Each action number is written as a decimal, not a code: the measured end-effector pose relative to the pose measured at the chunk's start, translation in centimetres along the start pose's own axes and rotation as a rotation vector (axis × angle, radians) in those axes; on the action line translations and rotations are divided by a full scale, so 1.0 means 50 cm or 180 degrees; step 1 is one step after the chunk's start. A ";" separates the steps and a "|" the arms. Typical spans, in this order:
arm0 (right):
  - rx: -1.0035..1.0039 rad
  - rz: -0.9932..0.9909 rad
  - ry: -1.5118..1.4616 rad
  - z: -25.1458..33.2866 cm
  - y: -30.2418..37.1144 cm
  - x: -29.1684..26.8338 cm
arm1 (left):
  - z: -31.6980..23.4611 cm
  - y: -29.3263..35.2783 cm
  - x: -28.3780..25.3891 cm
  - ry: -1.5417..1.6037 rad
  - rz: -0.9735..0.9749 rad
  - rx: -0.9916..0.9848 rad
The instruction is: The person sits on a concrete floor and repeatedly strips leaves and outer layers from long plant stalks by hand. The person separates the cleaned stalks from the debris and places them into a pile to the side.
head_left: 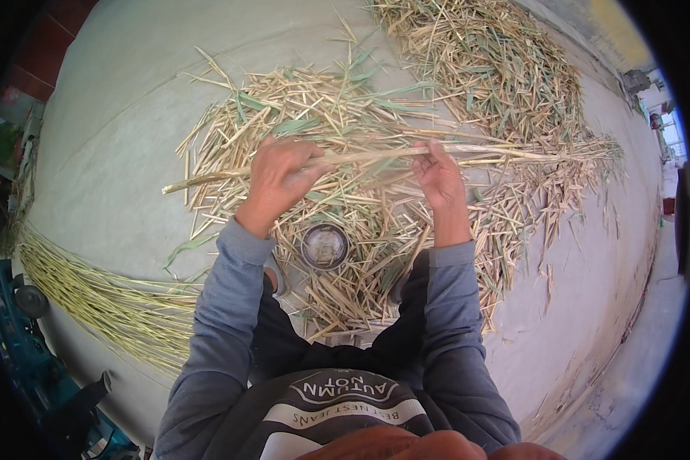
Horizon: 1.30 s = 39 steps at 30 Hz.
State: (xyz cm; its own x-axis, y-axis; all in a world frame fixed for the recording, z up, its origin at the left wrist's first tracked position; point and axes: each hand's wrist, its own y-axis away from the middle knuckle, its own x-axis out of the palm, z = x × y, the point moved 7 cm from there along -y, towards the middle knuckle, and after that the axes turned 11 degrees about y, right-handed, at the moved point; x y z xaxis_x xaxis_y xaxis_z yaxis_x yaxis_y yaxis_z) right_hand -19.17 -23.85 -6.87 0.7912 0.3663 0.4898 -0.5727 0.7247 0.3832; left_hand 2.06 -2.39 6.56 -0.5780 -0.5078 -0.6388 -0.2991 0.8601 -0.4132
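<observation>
A long dry stalk (368,156), pale tan, stretches sideways across the front of me, its thicker cut end sticking out at the left. My left hand (282,178) is closed around it with the back of the hand up. Farther right, my right hand (441,181) pinches the same stalk between thumb and fingers, palm partly turned up. Slight blur lies over the stretch between the hands. Under both hands spreads a litter of stripped leaf sheaths and straw (360,222). A small round bowl (346,247) with something whitish in it stands below, between my feet.
A large heap of dry husks (498,69) lies at the far right. To my left is a bundle of long greenish-yellow stalks (115,295) on the concrete floor (130,138). A teal wheeled machine or vehicle (38,360) stands at the left edge. Uncleaned stalks (575,149) extend right.
</observation>
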 end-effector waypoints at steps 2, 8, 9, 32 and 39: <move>-0.0053 0.0293 -0.0008 -0.002 -0.001 0.003 | 0.003 0.004 0.007 -0.0077 0.0106 0.0063; 0.0023 0.0614 -0.0258 -0.051 0.020 0.061 | 0.026 0.008 0.035 0.0141 0.0146 -0.0370; 0.0008 0.0596 -0.0171 -0.049 0.022 0.065 | 0.044 0.008 0.033 0.0463 0.0175 -0.0733; -0.0158 0.0354 0.0902 -0.041 0.054 0.078 | 0.081 0.012 0.051 0.0250 0.0366 -0.1494; 0.0014 0.0221 -0.0686 -0.053 -0.015 -0.073 | 0.078 0.010 0.004 0.0035 -0.0179 -0.0994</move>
State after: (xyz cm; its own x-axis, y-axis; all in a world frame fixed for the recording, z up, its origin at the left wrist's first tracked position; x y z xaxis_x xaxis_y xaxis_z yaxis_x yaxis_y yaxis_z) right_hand -21.07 -24.19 -11.02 0.6859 0.2819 0.6709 -0.6256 0.6993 0.3458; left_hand 4.73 -2.25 3.69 -0.5617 -0.5559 -0.6127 -0.5485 0.8047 -0.2273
